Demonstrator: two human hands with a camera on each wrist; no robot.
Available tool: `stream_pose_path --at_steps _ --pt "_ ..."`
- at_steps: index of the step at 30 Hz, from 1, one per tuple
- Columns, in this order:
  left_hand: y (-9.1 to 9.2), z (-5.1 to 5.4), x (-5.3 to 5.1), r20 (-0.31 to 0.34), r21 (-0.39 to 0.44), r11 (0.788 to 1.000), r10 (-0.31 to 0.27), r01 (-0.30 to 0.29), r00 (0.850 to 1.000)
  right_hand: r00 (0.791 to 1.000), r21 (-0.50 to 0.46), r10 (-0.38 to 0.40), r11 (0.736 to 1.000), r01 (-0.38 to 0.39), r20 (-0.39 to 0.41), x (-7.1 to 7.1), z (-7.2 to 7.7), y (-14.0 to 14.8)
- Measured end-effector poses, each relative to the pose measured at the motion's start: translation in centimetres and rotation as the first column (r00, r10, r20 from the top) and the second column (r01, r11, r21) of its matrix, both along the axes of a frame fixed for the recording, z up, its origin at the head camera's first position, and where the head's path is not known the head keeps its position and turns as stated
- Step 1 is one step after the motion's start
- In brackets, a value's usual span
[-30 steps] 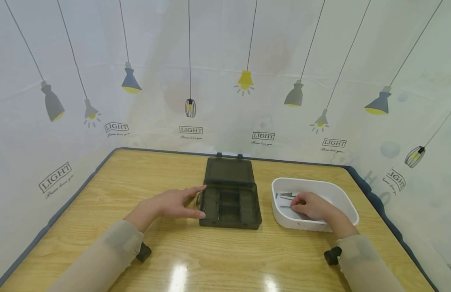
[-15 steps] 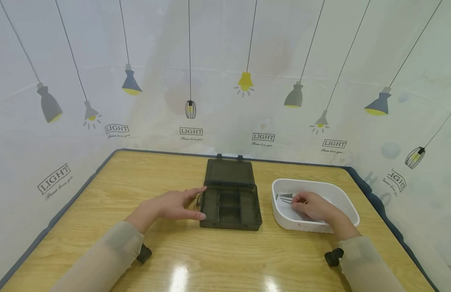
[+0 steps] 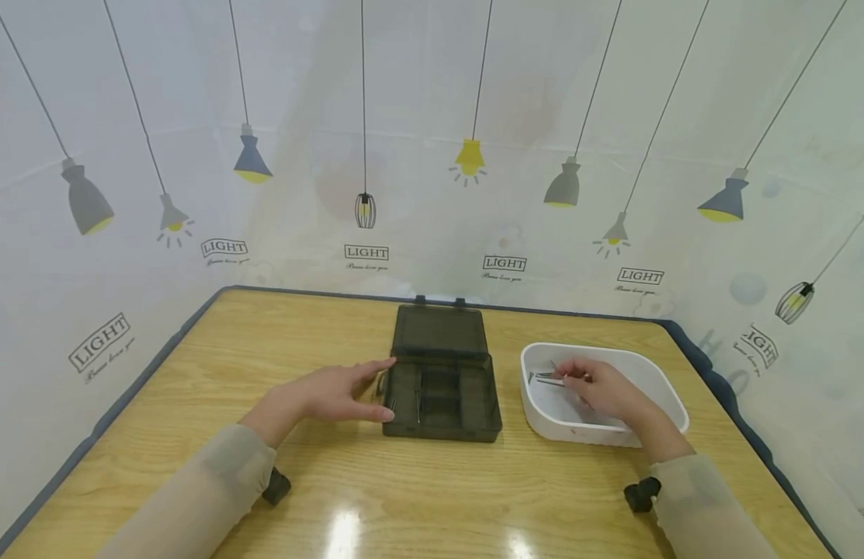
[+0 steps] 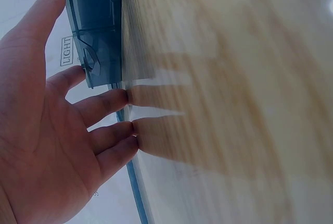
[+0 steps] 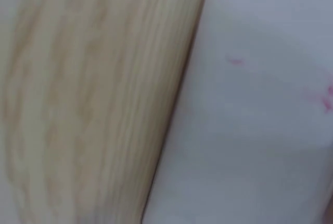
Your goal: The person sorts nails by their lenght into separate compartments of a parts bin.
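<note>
Busy, by the look of it, with picking thin metal pieces out of the left part of the white tray, right of centre in the head view. Reaching down into that tray with the right hand, fingers bent and drawn close together at the ends of the pieces. Impossible to tell whether already grasping one or only nudging it: too small in the head view, and out of sight in the right wrist view.

Probably steadying the dark box at the centre of the frame with the left hand: fingers spread, relaxed and grasping nothing, set along the left side of the box, seemingly touching.

Calling next, as a judgement, for a fine pinch on a single piece, then a lift clear of the tray wall without dragging others along.

In the tray, just a few pieces, bunched at the left. In the box, several divided compartments below the opened lid, with slim pieces in the left-hand compartment and nothing discernible in the others. Both containers flat on the wooden worktop, near each other but apart.
</note>
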State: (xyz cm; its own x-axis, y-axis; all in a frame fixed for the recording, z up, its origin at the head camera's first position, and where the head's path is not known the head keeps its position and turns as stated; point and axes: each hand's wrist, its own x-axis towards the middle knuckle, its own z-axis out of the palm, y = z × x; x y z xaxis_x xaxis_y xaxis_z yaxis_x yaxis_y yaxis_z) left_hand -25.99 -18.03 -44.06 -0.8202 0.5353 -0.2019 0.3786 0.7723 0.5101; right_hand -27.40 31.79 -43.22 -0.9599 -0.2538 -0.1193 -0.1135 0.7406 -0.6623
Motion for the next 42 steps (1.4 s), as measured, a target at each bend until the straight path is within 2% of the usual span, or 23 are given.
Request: stream_pose_path --at_steps 13,25,31,42 --pt "0.0 -0.2 -0.1 -0.001 -0.002 1.000 -0.002 0.002 1.000 0.997 -0.120 -0.068 0.991 0.065 -0.023 0.5 1.6 0.2" --pt "0.0 -0.2 -0.1 0.005 0.004 1.000 0.003 -0.003 1.000 0.995 -0.252 -0.085 0.965 0.071 -0.045 1.3 1.9 -1.2" --pt "0.0 -0.1 0.0 0.002 0.001 1.000 0.006 -0.006 1.000 0.997 -0.324 -0.050 0.946 0.027 -0.060 1.8 2.7 -2.4" --pt "0.0 -0.2 0.0 0.005 0.009 1.000 0.008 -0.008 1.000 0.998 -0.386 0.042 0.920 -0.059 -0.054 2.2 3.2 -5.4"
